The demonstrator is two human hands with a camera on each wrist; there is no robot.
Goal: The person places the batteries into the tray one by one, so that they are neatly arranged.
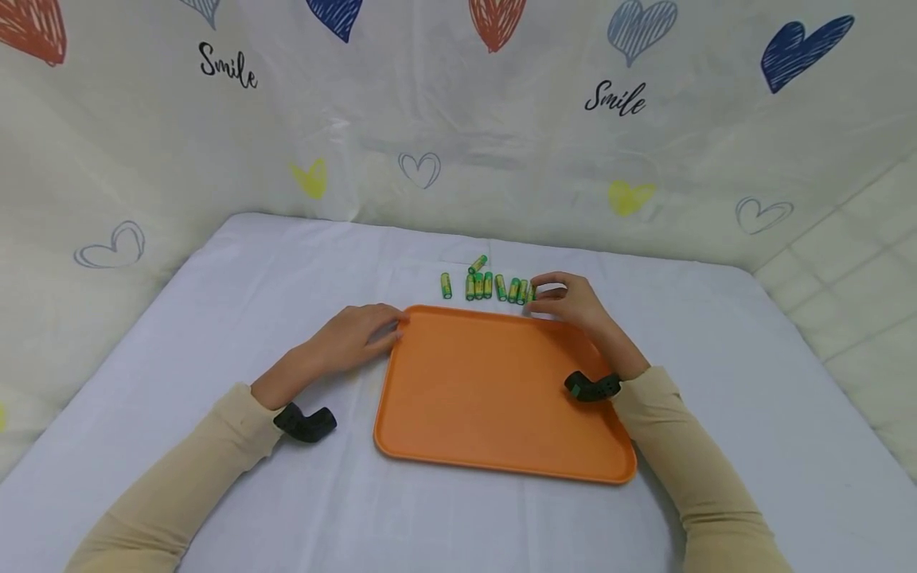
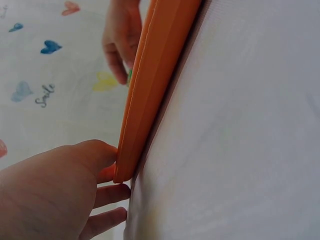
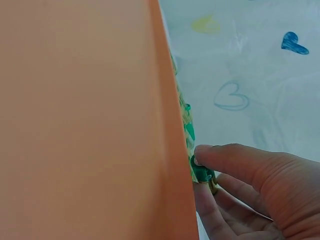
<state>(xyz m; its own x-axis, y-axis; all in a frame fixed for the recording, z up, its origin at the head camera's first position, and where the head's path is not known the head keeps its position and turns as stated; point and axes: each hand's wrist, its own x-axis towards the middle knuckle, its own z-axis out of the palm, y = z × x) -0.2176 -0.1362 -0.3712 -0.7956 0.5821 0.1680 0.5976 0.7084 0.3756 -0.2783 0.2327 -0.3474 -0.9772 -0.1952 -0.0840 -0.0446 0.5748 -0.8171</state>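
Head view from above, facing forward and down over the orange tray [image 1: 487, 398], wrist views low and close, turned sideways toward the backdrop [image 1: 501, 191], both sharing tray and right hand [image 1: 575, 302]

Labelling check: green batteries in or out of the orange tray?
Out: batteries sit beyond the tray, one pinched by the right hand.

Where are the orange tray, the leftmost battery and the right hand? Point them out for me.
Orange tray [image 1: 487, 398]: head view, on the bare middle of its floor.
Leftmost battery [image 1: 446, 286]: head view, mid-length on its upper side.
Right hand [image 1: 571, 299]: head view, on the back of the hand.
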